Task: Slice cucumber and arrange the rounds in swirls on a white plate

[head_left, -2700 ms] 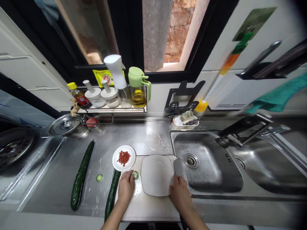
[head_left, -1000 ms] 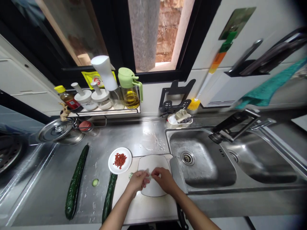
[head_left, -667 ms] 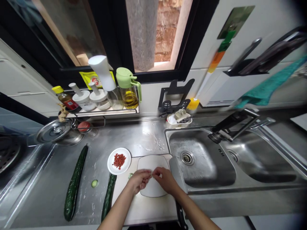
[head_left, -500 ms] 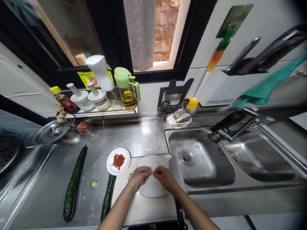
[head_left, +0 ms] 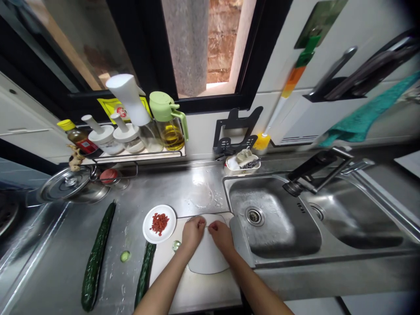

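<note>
Both hands are over a white plate (head_left: 208, 256) on a pale cutting board (head_left: 203, 291). My left hand (head_left: 193, 232) is closed in a pinch, and my right hand (head_left: 221, 234) pinches just beside it. A tiny pale thing seems to lie between the fingertips, too small to name. Red pieces fill the middle of a small white dish (head_left: 148, 226) at the board's upper left corner. A cucumber (head_left: 144, 273) lies along the board's left edge, with a small green piece (head_left: 176, 246) near my left wrist. A knife blade (head_left: 241, 240) shows right of the plate.
A long cucumber (head_left: 98, 258) and a cucumber slice (head_left: 125, 256) lie on the steel counter at left. A lidded pot (head_left: 68, 183) stands behind them. A double sink (head_left: 275, 218) with a black faucet (head_left: 305, 168) is at right. Bottles and jars line a rack (head_left: 138, 158).
My left hand has turned more upright and moved up slightly, and my right hand has also moved up a little. The fingertips stay close together. The whole view has shifted slightly.
</note>
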Demonstrator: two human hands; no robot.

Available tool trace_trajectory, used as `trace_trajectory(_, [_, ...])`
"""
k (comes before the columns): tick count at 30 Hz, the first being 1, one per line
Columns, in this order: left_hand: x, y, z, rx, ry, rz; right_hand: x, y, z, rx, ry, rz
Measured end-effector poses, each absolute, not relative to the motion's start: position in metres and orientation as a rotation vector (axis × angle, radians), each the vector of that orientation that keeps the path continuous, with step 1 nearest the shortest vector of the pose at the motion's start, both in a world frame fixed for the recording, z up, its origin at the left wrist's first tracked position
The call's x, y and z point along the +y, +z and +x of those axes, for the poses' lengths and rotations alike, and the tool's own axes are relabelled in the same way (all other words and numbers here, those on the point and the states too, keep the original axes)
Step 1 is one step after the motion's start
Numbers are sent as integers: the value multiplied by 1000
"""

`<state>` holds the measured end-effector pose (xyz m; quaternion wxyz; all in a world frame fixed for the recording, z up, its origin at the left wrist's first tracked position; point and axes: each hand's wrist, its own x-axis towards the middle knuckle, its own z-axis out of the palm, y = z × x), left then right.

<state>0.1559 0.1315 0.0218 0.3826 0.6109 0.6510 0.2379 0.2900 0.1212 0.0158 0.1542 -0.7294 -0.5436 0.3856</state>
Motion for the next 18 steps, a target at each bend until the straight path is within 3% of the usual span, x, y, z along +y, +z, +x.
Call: trace_trajectory(18, [129, 2, 165, 1900, 474, 1957, 128, 18, 277, -1841, 863, -2110])
